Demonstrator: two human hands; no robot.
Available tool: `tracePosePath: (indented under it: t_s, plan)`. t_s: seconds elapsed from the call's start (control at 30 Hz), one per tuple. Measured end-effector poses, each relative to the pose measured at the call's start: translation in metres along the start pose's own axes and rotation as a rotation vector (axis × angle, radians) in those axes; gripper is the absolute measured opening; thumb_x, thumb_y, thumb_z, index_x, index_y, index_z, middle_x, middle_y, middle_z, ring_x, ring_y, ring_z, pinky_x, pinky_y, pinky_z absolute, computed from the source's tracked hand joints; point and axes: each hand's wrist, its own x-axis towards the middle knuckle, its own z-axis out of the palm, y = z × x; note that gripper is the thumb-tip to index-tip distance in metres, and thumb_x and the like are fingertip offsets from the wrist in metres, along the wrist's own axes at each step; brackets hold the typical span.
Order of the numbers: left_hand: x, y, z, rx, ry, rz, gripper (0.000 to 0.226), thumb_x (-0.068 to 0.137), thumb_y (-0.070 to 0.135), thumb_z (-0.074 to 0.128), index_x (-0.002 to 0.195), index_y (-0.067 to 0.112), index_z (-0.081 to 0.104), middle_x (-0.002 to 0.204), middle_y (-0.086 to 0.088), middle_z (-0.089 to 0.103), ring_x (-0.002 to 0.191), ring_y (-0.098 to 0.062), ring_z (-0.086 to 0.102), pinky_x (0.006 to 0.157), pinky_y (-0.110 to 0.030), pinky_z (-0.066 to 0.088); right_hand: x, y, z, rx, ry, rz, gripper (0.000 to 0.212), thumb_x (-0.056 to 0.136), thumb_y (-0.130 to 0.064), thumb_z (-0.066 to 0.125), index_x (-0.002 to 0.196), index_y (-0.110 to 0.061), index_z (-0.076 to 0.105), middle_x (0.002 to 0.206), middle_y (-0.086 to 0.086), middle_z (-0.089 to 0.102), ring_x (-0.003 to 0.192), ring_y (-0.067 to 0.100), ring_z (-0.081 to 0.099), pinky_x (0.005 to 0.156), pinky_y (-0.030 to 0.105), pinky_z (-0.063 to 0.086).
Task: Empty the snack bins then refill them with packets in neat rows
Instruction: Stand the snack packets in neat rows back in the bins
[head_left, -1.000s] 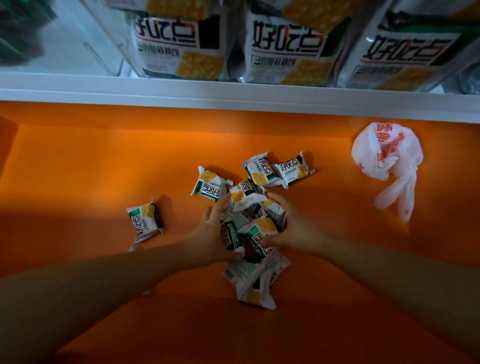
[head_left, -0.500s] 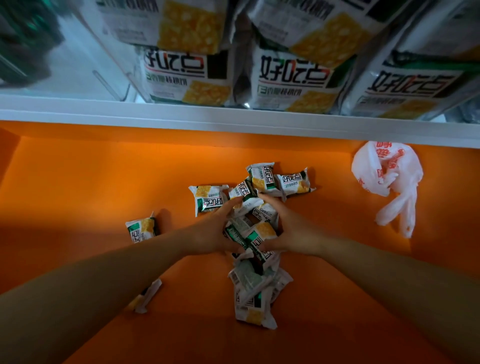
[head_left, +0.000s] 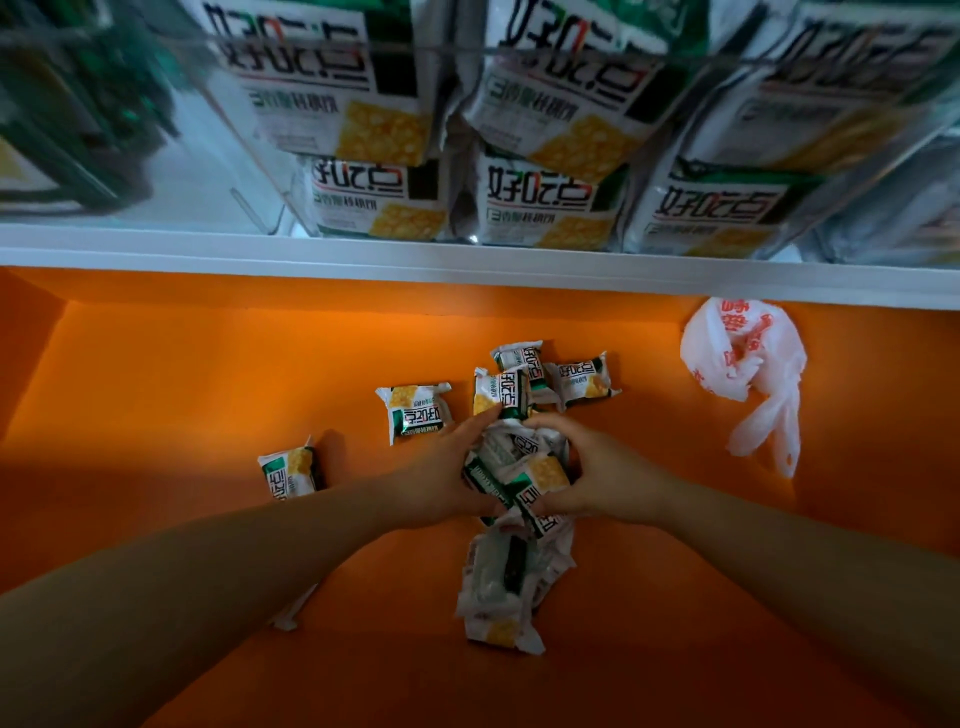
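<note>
Cupped in left hand (head_left: 441, 480) and right hand (head_left: 605, 478), left of white plastic bag (head_left: 740, 358): green-white foil snack packets (head_left: 524, 467), likely light, slippery, crushable; squeeze sides gently.

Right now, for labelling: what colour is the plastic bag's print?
Red, on white crumpled plastic bag; head view.

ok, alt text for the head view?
Left hand and right hand cup a bunch of snack packets over an orange surface. Loose packets lie around them, a white plastic bag to the right, clear bins of larger packs above.
</note>
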Motion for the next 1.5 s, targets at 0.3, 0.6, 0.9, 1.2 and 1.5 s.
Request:
tracePosePath:
  t_s: [0.3,0.6,0.9,1.2,1.5]
  plan:
    - [-0.076,0.082,-0.002,0.126,0.115,0.102,0.109,0.075,0.033,0.08,0.15,0.041,0.002,0.153,-0.003,0.027,0.138,-0.02,0.03,0.107,-0.039,0.039,-0.101,-0.058,-0.016,-0.176,0.177,-0.086,0.074,0.068,-0.03,0.085,0.12,-0.052,0.037,0.125,-0.01,0.054,0.1,0.008,0.058,0.076,0.019,0.052]
    - [-0.187,0.206,-0.014,0.028,0.148,0.184,0.103,0.078,0.021,0.078,0.15,0.04,0.008,0.117,0.013,0.04,0.067,-0.005,0.066,0.058,-0.018,0.053,-0.247,-0.151,-0.054,-0.36,0.2,-0.113,0.081,0.073,-0.037,0.08,0.138,-0.042,0.032,0.155,-0.011,0.02,0.129,0.014,0.037,0.077,0.015,0.038]
    - [-0.204,0.349,-0.041,0.431,0.358,0.479,0.107,0.075,0.037,0.078,0.152,0.035,0.003,0.151,0.003,0.033,0.103,-0.005,0.047,0.078,-0.01,0.034,-0.347,-0.19,-0.126,-0.478,0.652,-0.244,0.081,0.066,-0.038,0.083,0.133,-0.041,0.038,0.117,-0.017,0.05,0.078,-0.009,0.049,0.067,0.007,0.037]
    - [-0.067,0.434,-0.075,0.398,0.389,0.549,0.107,0.078,0.029,0.078,0.153,0.024,0.003,0.156,-0.003,0.025,0.129,-0.02,0.044,0.086,-0.016,0.039,-0.298,-0.177,-0.241,-0.566,0.896,-0.171,0.075,0.076,-0.024,0.078,0.139,-0.024,0.037,0.127,0.005,0.05,0.097,0.019,0.051,0.064,0.022,0.028]
    - [-0.018,0.413,-0.052,0.2,0.498,0.493,0.068,0.083,0.02,0.074,0.14,0.016,0.036,0.146,-0.012,0.039,0.061,-0.006,0.052,0.047,-0.005,0.04,-0.253,-0.128,-0.26,-0.591,0.893,0.001,0.079,0.08,-0.032,0.072,0.146,-0.023,0.029,0.104,0.012,0.061,0.092,0.027,0.052,0.075,0.03,0.042]
